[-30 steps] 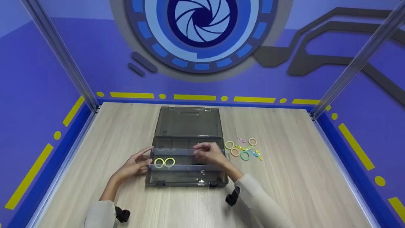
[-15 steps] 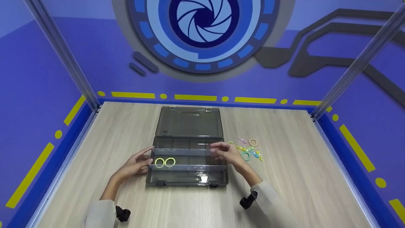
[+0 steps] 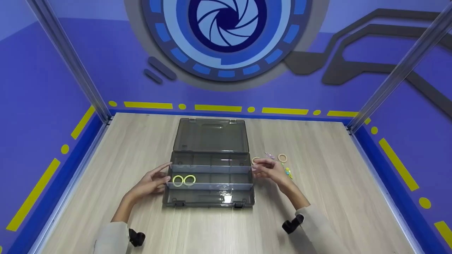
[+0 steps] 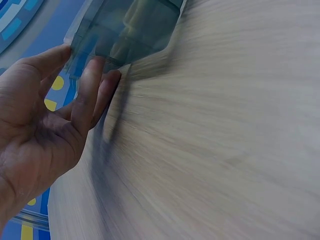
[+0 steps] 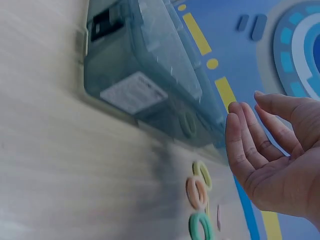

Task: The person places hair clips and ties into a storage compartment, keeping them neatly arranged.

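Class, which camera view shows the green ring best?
The right wrist view: the green ring shows unobstructed, though cropped at the bottom edge. In the head view, the right hand seems to hide it; the left wrist view shows none.

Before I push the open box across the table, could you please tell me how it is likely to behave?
The box is probably light for its size, as its plastic looks thin and see-through. Being wide and low, it seems unlikely to tip. The two yellow rings inside may slide, as there is room beside them.
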A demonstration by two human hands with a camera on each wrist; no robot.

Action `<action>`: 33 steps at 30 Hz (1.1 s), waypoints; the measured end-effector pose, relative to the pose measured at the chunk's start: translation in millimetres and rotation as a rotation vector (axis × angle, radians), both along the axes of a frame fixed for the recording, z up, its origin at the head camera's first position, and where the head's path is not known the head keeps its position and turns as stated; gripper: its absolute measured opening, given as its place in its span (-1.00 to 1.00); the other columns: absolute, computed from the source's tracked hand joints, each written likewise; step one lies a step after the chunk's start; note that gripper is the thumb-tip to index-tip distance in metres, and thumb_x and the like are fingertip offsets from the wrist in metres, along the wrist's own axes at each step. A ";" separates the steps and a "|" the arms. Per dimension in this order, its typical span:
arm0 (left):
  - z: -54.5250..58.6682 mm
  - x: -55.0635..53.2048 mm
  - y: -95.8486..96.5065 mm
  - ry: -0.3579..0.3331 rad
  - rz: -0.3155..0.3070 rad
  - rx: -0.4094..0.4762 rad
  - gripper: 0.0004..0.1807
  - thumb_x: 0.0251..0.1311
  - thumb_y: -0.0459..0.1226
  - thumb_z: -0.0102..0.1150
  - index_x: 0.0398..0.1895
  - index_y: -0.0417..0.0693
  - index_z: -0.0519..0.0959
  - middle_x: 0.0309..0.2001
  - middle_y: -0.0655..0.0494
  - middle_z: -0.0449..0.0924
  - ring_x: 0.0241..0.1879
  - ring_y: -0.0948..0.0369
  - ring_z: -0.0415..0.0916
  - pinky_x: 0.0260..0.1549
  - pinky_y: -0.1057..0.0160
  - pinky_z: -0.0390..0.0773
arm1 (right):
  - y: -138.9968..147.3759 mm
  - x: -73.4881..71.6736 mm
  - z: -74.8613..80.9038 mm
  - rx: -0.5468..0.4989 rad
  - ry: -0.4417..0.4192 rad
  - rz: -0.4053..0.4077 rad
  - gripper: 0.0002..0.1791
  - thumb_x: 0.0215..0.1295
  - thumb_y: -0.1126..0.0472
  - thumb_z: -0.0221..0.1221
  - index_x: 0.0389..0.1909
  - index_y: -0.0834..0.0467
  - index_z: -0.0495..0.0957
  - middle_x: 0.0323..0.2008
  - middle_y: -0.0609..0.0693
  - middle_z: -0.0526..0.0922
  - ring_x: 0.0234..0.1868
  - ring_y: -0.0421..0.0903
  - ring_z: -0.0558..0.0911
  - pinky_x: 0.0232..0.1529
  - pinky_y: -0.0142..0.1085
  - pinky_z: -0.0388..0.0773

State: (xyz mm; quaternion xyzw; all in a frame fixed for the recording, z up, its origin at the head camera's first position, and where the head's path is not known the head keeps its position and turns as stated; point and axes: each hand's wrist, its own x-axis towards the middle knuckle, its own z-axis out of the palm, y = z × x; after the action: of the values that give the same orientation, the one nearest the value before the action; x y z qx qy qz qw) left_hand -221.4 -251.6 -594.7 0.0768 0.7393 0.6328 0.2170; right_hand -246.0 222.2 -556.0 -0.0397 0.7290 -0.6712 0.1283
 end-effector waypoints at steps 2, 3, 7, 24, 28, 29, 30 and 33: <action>0.4 0.1 0.1 0.003 0.001 -0.006 -0.22 0.49 -0.17 0.14 0.66 0.04 0.02 0.10 -0.11 0.31 -0.49 0.31 0.19 -0.46 0.38 0.32 | 4.9 0.0 -1.4 0.005 0.006 -0.014 -0.55 0.38 0.36 0.26 0.19 0.53 0.50 -0.12 0.05 0.78 -0.20 -0.17 0.78 -0.09 -0.17 0.74; 0.5 0.2 0.1 0.007 -0.002 -0.008 -0.22 0.50 -0.17 0.13 0.66 0.04 0.01 0.10 -0.12 0.31 -0.49 0.31 0.18 -0.46 0.37 0.32 | 7.1 0.0 -2.3 0.008 0.003 -0.024 -0.56 0.38 0.35 0.27 0.18 0.52 0.51 -0.12 0.04 0.78 -0.19 -0.17 0.79 -0.09 -0.18 0.74; 0.8 0.4 0.5 -0.004 0.015 -0.015 -0.23 0.49 -0.18 0.14 0.65 0.08 0.04 0.08 -0.10 0.30 -0.49 0.31 0.18 -0.47 0.37 0.31 | 14.9 0.7 -9.2 0.005 -0.025 -0.055 -0.54 0.38 0.35 0.28 0.19 0.53 0.50 -0.14 0.04 0.79 -0.18 -0.18 0.78 -0.09 -0.24 0.73; 0.5 2.1 0.5 0.011 0.019 -0.032 -0.23 0.49 -0.18 0.15 0.65 0.06 0.06 0.06 -0.11 0.34 -0.48 0.31 0.23 -0.46 0.39 0.35 | 35.7 1.8 -35.8 0.029 -0.139 -0.196 -0.58 0.40 0.33 0.26 0.18 0.48 0.52 -0.32 0.01 0.79 -0.40 -0.21 0.71 -0.37 -0.36 0.68; 1.5 1.9 0.4 0.023 0.011 -0.031 -0.24 0.50 -0.19 0.12 0.65 0.03 0.05 0.05 -0.10 0.31 -0.50 0.31 0.20 -0.49 0.40 0.32 | 40.1 1.8 -37.8 0.070 -0.175 -0.253 -0.57 0.41 0.29 0.26 0.19 0.47 0.52 -0.31 0.07 0.79 -0.37 -0.17 0.75 -0.34 -0.32 0.72; 1.7 1.9 0.6 0.023 0.008 -0.029 -0.25 0.51 -0.19 0.12 0.65 0.03 0.04 0.05 -0.10 0.30 -0.50 0.31 0.19 -0.49 0.40 0.31 | 41.6 2.0 -37.9 0.078 -0.179 -0.265 -0.57 0.41 0.28 0.27 0.18 0.46 0.53 -0.31 0.08 0.79 -0.37 -0.16 0.75 -0.35 -0.32 0.73; 1.9 1.9 0.8 0.023 0.005 -0.029 -0.25 0.51 -0.19 0.11 0.65 0.03 0.04 0.05 -0.10 0.29 -0.50 0.32 0.18 -0.49 0.40 0.30 | 43.2 2.3 -37.6 0.080 -0.185 -0.279 -0.58 0.41 0.28 0.27 0.17 0.45 0.54 -0.31 0.08 0.79 -0.37 -0.16 0.76 -0.35 -0.32 0.73; 2.1 1.8 1.3 0.016 0.004 -0.021 -0.24 0.51 -0.19 0.12 0.65 0.02 0.03 0.06 -0.10 0.30 -0.50 0.33 0.18 -0.49 0.40 0.30 | 49.8 3.2 -35.3 0.086 -0.175 -0.290 -0.58 0.43 0.29 0.24 0.18 0.47 0.52 -0.32 0.06 0.78 -0.39 -0.17 0.75 -0.37 -0.34 0.72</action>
State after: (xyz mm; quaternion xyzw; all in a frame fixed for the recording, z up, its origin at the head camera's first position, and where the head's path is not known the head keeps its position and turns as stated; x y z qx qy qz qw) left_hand -219.6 -250.3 -592.6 0.0783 0.7479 0.6246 0.2107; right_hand -242.8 272.0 -591.3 0.1300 0.7410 -0.6519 0.0948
